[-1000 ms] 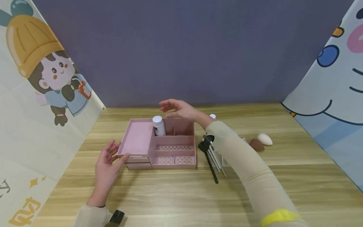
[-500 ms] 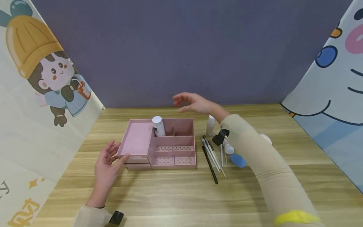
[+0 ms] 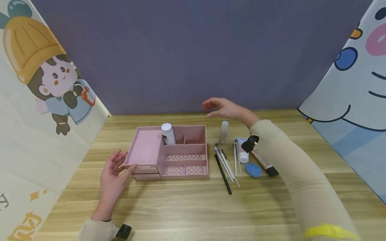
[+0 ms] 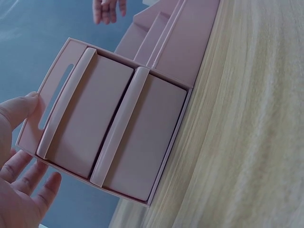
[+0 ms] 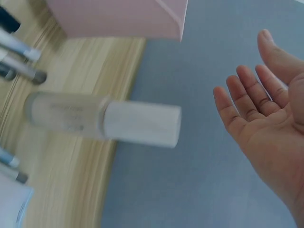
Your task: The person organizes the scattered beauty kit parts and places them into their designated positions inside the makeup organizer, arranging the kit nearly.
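Note:
A pink desktop organizer (image 3: 184, 152) stands on the table, with two drawers (image 4: 128, 114) at its left front. My left hand (image 3: 113, 179) touches its front left corner, thumb on the front panel and the relaxed fingers by the side. One white-capped bottle (image 3: 168, 134) stands in a back compartment. My right hand (image 3: 227, 108) hovers in the air behind a second bottle (image 3: 223, 134), a slim pale one with a white cap. In the right wrist view its fingers (image 5: 247, 95) are loosely bent, apart from the bottle, and hold nothing.
Several makeup brushes (image 3: 226, 164) and a black pencil-like stick (image 3: 222, 174) lie right of the organizer. Beside them are a white-capped tube (image 3: 242, 150), a blue sponge (image 3: 252, 170) and a black-capped tube (image 3: 265, 163), partly under my right sleeve. A grey-blue panel (image 3: 193, 57) rises behind the table.
My right hand has moved right, from behind the organizer to above the slim bottle. Its arm has uncovered the tubes and blue sponge and now covers the white and brown sponges. My left hand stays put.

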Action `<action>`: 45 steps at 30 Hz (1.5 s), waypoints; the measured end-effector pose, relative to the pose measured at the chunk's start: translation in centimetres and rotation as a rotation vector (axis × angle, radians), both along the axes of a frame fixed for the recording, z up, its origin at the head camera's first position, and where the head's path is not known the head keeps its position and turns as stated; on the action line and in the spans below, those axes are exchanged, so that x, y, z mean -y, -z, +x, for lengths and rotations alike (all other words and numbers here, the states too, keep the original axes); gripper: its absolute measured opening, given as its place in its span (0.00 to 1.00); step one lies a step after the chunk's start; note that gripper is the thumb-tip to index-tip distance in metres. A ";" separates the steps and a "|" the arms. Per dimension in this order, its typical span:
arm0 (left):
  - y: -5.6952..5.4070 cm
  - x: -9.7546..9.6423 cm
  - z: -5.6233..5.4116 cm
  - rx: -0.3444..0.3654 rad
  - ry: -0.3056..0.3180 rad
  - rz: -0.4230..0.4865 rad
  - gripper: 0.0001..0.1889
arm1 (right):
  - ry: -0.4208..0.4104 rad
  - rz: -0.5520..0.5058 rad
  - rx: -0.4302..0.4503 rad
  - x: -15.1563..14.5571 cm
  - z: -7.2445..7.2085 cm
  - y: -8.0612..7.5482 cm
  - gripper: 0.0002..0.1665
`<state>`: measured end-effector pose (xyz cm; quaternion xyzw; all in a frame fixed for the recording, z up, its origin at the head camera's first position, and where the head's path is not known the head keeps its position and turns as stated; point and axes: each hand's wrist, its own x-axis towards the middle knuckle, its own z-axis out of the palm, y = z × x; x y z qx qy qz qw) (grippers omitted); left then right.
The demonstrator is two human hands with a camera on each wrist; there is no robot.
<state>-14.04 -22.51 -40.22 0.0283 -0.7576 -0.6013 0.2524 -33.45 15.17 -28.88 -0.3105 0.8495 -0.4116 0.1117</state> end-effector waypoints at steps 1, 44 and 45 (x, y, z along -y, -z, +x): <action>0.0 0.0 0.0 0.002 0.000 -0.007 0.35 | 0.013 0.003 0.001 -0.3 -0.1 0.1 0.29; -0.1 -0.1 0.2 -0.038 0.010 -0.029 0.15 | 0.085 0.008 0.075 -8.0 1.2 5.3 0.20; -0.1 -0.1 0.2 -0.035 0.009 -0.030 0.15 | 0.090 0.001 0.075 -7.9 1.2 5.3 0.20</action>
